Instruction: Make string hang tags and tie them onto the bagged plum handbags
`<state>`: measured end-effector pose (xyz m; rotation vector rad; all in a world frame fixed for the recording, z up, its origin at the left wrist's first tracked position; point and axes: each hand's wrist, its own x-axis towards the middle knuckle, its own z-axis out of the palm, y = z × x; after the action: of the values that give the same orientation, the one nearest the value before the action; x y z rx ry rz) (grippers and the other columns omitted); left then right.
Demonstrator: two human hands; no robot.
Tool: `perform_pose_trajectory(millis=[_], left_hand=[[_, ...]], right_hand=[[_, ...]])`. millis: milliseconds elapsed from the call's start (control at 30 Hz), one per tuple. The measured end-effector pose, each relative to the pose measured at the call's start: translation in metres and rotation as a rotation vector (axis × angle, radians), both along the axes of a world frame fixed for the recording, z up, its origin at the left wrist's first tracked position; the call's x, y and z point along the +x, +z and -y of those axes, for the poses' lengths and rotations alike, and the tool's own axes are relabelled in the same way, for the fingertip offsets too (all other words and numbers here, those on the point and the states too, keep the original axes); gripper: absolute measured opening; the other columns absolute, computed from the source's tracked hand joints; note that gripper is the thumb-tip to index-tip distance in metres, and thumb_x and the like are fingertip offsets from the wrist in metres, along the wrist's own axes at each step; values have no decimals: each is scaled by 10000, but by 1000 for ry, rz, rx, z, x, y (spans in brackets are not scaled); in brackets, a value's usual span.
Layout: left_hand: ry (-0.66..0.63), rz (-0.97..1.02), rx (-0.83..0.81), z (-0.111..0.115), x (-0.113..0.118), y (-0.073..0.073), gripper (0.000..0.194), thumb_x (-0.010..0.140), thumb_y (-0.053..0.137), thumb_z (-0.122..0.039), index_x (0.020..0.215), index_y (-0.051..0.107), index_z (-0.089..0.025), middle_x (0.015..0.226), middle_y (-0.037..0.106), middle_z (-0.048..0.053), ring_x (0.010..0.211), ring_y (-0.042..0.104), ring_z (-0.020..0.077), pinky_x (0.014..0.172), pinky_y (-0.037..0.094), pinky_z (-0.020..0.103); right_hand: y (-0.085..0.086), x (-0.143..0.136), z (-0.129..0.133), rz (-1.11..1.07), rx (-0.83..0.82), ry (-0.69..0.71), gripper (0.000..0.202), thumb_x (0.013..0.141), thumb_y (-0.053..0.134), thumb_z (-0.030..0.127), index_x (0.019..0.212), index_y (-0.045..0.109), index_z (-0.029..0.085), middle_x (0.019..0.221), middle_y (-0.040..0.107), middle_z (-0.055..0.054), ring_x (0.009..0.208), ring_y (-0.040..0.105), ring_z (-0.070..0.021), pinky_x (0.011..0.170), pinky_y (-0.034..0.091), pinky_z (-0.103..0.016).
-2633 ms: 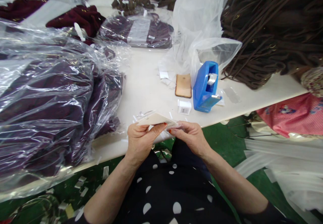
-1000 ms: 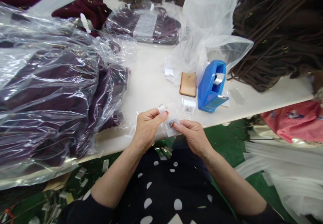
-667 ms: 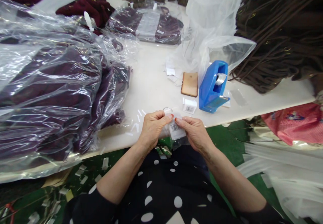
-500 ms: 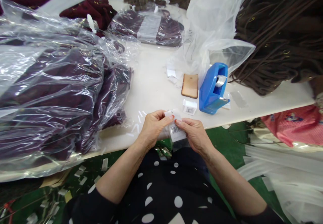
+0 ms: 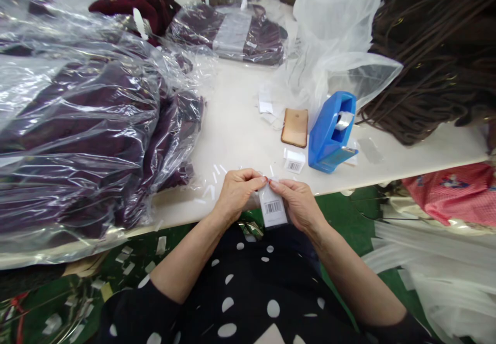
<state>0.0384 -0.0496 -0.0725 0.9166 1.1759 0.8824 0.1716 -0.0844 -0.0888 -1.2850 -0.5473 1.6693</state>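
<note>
Plastic-wrapped purple goods (image 5: 77, 127) lie on the white counter (image 5: 236, 137). Over its front edge, the left hand (image 5: 237, 193) and right hand (image 5: 300, 202) pinch a barcode tag (image 5: 273, 210) by its top, small print illegible. Rightward: barcoded white packet (image 5: 294, 160), blue tape dispenser (image 5: 322, 135), green floor (image 5: 341, 215).

One head-worn camera looks forward and steeply down from above the torso (image 5: 256, 284) at six o'clock; it sits near the left hand (image 5: 240, 191) and right hand (image 5: 299, 202), which fall just below centre; the table (image 5: 234, 127) stretches away towards twelve o'clock, wrapped pile (image 5: 81, 137) at nine, brown pile (image 5: 437, 60) at two.
</note>
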Motion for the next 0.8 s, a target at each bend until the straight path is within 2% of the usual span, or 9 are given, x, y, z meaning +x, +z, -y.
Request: perform_pose_trajectory(millis=[167, 333, 467, 800], left_hand=[[-30, 75, 8, -2, -5, -6, 122, 645, 665, -249, 588, 655, -142, 544, 575, -28, 518, 442, 64, 527, 340, 191], [6, 79, 139, 4, -12, -14, 111, 724, 619, -258, 736, 688, -172, 662, 625, -16, 606, 512, 87, 604, 398, 201], [3, 24, 184, 9, -14, -16, 117, 717, 637, -264, 729, 701, -167, 653, 636, -3, 634, 539, 105, 639, 422, 214], [-58, 63, 136, 11, -14, -20, 141, 633, 722, -240, 739, 681, -157, 696, 652, 12, 632, 564, 112, 623, 429, 217]], right_hand=[[-3, -1, 0, 4, 0, -9, 220, 605, 767, 352, 638, 685, 150, 541, 631, -9, 470, 522, -109, 443, 379, -214], [-4, -1, 1, -3, -9, -6, 214, 620, 758, 348, 628, 679, 150, 544, 635, -12, 470, 525, -112, 438, 375, -212], [-4, -1, 1, 12, -25, -18, 217, 611, 762, 351, 623, 675, 153, 520, 620, -4, 449, 503, -107, 428, 356, -214], [-3, -2, 0, 50, -39, -16, 249, 596, 760, 385, 598, 655, 160, 494, 592, 8, 426, 460, -100, 420, 318, -225]])
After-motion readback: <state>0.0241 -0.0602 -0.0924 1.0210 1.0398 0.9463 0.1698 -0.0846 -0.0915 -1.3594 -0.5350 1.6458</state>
